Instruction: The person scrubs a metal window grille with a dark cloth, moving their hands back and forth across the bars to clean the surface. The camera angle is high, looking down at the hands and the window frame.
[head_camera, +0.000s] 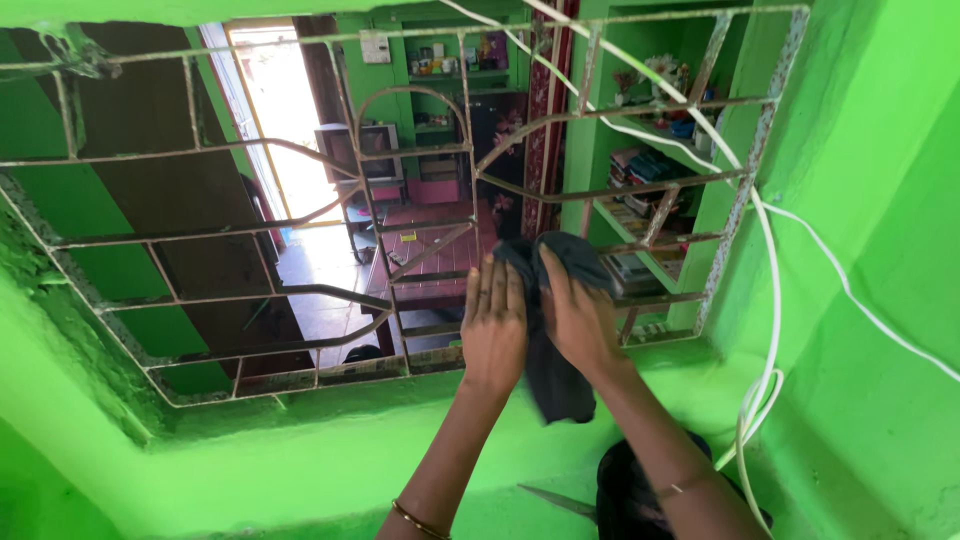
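Dark cloth (556, 330) pressed against the window grille (400, 190) by both hands, left hand (494, 322) flat and open, right hand (580, 322) gripping it.

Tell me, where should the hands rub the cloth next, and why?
Probably sideways along the same bar. Both the left hand and right hand press the dark cloth against the metal window grille, whose bars look rusty and flaky all over.

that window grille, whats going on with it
A person has both hands up at the metal window grille. The left hand and right hand press a dark cloth against the lower bars, the cloth hanging down between them. A white cable runs down the green wall beside it.
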